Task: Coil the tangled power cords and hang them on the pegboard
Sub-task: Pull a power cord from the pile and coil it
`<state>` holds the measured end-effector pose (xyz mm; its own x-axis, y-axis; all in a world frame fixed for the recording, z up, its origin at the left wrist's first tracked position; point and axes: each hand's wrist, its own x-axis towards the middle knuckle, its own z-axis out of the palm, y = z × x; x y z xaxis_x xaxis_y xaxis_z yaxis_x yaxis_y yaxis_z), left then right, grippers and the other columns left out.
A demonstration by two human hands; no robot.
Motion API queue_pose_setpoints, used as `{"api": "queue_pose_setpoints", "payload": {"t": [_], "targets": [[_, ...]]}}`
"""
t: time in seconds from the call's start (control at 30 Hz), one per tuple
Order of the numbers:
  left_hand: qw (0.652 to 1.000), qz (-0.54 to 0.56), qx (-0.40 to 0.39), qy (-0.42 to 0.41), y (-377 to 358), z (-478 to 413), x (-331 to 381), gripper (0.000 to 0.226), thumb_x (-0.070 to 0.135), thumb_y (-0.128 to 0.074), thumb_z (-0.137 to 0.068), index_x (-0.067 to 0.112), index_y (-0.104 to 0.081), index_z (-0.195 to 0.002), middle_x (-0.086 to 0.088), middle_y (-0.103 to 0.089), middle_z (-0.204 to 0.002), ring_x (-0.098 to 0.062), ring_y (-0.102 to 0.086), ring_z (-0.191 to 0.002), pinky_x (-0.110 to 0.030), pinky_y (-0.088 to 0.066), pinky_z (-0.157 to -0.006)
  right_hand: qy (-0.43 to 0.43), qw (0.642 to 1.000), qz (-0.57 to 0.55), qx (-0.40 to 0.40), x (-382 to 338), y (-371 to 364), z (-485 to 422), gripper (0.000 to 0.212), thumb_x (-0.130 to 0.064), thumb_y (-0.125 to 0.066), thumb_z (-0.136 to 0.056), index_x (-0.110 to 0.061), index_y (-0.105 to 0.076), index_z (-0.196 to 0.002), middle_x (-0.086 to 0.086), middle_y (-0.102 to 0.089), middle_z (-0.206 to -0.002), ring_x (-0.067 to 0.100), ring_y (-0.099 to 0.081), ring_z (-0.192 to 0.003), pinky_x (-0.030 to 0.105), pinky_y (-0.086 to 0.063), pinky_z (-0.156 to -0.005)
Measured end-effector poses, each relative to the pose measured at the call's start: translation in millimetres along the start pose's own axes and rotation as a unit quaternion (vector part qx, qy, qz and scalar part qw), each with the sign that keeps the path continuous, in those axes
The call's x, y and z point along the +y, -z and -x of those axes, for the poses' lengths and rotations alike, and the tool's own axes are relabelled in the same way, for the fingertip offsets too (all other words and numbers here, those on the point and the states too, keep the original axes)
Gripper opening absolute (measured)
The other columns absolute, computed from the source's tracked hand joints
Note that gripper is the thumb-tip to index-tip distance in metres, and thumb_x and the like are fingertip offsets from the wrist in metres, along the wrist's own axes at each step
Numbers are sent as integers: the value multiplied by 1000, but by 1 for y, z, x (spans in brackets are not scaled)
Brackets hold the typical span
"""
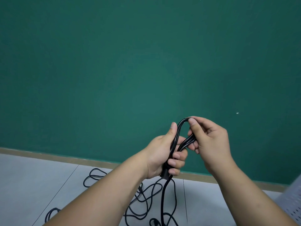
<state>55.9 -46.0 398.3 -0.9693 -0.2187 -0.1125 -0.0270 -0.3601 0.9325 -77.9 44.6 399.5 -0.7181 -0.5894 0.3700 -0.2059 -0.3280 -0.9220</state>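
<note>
Left hand (164,154) grips a folded bundle of black rubber power cord (177,139); right hand (210,141) pinches its top loop. Tangled black cords (146,201) lie on near grey tiled floor (40,176), below green wall (130,62).

Matte dark green wall (130,62) across most of the view, marked by one small pale speck (237,113) on its right part. Along its foot, a narrow tan baseboard (48,156) slanting down to the right. Below that, pale grey tiled floor (32,185), crossed by two thin dark seams (185,199), one slanted at left, one nearly upright at right.
</note>
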Motion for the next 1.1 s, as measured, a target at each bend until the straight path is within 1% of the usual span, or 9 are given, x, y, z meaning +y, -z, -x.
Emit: {"api": "queue_pose_setpoints", "payload": {"t": [0.17,0.33,0.43,0.57,0.63,0.73,0.9,0.97,1.1], "targets": [[1000,18,-8,-7,4,-2,-4,57,70,-40,-102,17,-58,-95,2,-26,-66,-9,-24,-46,-23,-25,-46,-1,1000,-15,1,2,0,-3,12,-21,-72,-99,-13,-79,-105,5,-66,-69,17,-47,-43,24,-38,-37],[993,-102,50,-36,5,-5,-13,35,51,-52,-106,18,-50,-93,1,-36,-64,-13,-31,-48,-25,-29,-48,16,999,45,-14,7,0,-3,8,-20,-74,-98,-16,-80,-102,3,-68,-67,16,-48,-44,25,-41,-39],[990,-109,74,-49,8,-7,-16,30,42,-51,-109,16,-47,-94,0,-38,-64,-14,-32,-48,-25,-31,-48,-9,999,42,-23,8,-2,-2,12,-25,-70,-101,-18,-80,-105,4,-69,-73,16,-54,-53,25,-49,-49],[976,-61,171,-120,16,-8,-16,30,39,-51,-110,12,-48,-96,0,-40,-62,-18,-41,-49,-29,-40,-49,-136,982,40,-120,13,2,3,39,-47,-49,-108,-20,-75,-117,10,-76,-108,23,-72,-79,39,-63,-70],[960,-20,229,-163,20,-9,-9,30,37,-50,-110,13,-49,-92,1,-38,-60,-17,-40,-49,-29,-42,-48,-195,958,89,-192,18,6,6,53,-56,-39,-108,-17,-75,-118,8,-79,-109,27,-77,-90,46,-64,-79],[936,44,279,-209,26,-10,4,32,38,-51,-110,17,-48,-87,2,-34,-60,-14,-34,-49,-28,-38,-47,-228,917,146,-292,24,6,12,62,-59,-33,-108,-15,-75,-118,3,-81,-107,26,-78,-99,45,-63,-88],[910,122,309,-247,32,-10,13,31,33,-52,-111,20,-45,-83,4,-36,-64,-13,-36,-54,-30,-42,-53,-216,864,210,-402,35,-5,24,42,-51,-45,-110,-22,-72,-123,-7,-78,-118,13,-73,-109,41,-55,-102],[904,137,316,-254,33,-12,13,27,27,-51,-112,19,-47,-86,4,-39,-66,-13,-39,-55,-31,-44,-55,-193,837,231,-456,39,-10,29,30,-46,-58,-106,-23,-68,-124,-4,-78,-119,18,-71,-106,42,-52,-102],[879,48,387,-274,44,-13,7,21,22,-47,-113,18,-44,-93,3,-38,-69,-12,-38,-54,-29,-42,-50,-198,829,205,-482,37,-10,27,19,-22,-67,-104,-11,-63,-118,4,-70,-79,23,-67,-76,40,-56,-83]]}}
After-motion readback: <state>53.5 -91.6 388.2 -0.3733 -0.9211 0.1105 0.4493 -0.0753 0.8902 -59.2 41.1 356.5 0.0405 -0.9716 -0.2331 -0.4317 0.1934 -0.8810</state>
